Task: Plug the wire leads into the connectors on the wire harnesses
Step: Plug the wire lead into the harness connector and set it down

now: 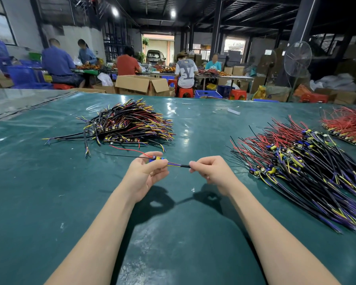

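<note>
My left hand (146,173) pinches a small blue and yellow connector board (157,158) above the green table. A red lead (130,150) and a thin black lead trail from it to the left. My right hand (210,171) grips the black sleeved cable (185,166), whose yellow and purple leads (173,164) run into the board. The cable's far end is hidden inside my right fist.
A pile of harnesses (130,124) with black, yellow and purple wires lies at the back left. A larger pile with red leads (308,165) spreads on the right, and a red bundle (347,124) lies far right. The green table cover (70,192) spans the view; several people work at tables behind.
</note>
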The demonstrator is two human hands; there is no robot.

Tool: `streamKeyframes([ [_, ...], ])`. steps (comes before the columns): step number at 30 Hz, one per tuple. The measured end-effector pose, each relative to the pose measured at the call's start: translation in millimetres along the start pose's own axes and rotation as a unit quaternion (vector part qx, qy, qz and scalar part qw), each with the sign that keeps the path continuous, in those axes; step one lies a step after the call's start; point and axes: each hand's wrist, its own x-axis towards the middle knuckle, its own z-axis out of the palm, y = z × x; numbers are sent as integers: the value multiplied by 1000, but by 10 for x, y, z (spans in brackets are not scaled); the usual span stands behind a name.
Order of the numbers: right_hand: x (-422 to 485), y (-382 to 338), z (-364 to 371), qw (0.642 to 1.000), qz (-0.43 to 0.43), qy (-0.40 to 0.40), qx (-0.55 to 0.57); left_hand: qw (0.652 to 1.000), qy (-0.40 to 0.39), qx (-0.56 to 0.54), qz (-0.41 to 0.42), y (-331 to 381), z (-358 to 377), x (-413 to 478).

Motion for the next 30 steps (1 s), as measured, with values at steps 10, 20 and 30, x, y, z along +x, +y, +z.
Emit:
streamKeyframes([
  [10,10,45,55,998,17,-38,-48,994,65,-84,5,-10,-59,43],
  [20,9,11,32,967,179,-157,90,989,119,-87,21,1,-141,109],
  [30,-22,0,23,958,196,-178,109,985,138,-97,36,18,-185,118],
])
